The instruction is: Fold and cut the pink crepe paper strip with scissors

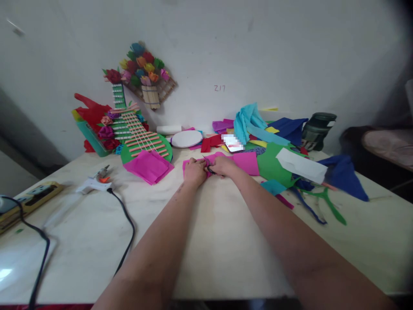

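Note:
A long strip of bright pink crepe paper point(245, 163) lies flat on the table ahead of me. My left hand point(195, 171) presses on its left part, fingers bent and held down against the paper. Close beside it, my right hand point(223, 166) is closed around what look like small dark-handled scissors point(210, 169), set at the paper between the two hands. Their blades are mostly hidden by my fingers. Left of my hands, a folded stack of pink paper point(149, 167) rests against a green paper guitar point(166, 146).
A glue gun point(95, 184) with a black cord lies at left by a power strip point(29, 206). Behind my hands are a white oval piece point(186, 138) and a phone point(233, 144). Coloured paper scraps point(274, 165) and a dark bottle point(318, 131) stand right.

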`<state>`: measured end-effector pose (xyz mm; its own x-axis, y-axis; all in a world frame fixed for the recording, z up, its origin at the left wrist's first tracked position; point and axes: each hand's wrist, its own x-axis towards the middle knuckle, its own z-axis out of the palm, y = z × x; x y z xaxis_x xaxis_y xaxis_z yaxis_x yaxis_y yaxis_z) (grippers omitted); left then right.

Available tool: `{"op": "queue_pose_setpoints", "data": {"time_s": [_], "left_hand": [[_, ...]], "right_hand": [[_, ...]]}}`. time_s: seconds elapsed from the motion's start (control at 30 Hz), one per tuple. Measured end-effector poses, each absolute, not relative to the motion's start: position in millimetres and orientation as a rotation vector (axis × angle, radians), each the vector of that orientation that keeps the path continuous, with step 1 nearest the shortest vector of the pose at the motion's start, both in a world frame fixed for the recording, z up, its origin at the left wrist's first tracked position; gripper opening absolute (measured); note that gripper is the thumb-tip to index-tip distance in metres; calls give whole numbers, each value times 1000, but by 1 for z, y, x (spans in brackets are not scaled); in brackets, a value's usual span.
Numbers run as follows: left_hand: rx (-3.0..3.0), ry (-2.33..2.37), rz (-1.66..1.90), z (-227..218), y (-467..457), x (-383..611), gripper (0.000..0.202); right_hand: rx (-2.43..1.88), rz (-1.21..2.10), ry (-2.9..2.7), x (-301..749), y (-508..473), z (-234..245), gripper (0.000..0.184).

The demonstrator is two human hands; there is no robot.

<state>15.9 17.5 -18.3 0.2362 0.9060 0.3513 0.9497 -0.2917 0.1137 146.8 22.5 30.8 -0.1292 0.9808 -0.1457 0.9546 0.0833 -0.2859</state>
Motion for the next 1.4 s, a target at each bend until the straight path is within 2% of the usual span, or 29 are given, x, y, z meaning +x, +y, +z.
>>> {"op": "queue_pose_setpoints", "data": {"time_s": [0.2,0.5,0.73,0.9,1.1,1.4], "left_hand": [[-2380,-1779,-537,-19,19,16,36],[-2388,-1780,-580,-20,20,15,35],[-2389,-1781,-595,-21,20,15,35],[-2386,-1768,-570,-22,21,15,35],[-2382,-1753,-604,-24,23,15,34],[-2408,-1700,-589,-22,22,14,34]], "right_hand": [[-2012,340,-2275,150,26,28,43],[-1967,460,-2338,154,25,29,48],[-1960,424,-2345,154,28,29,44],[-1921,264,-2331,157,30,22,45],[-1956,225,-2304,161,31,18,37],[-1939,252,-2312,159,26,20,48]]}}
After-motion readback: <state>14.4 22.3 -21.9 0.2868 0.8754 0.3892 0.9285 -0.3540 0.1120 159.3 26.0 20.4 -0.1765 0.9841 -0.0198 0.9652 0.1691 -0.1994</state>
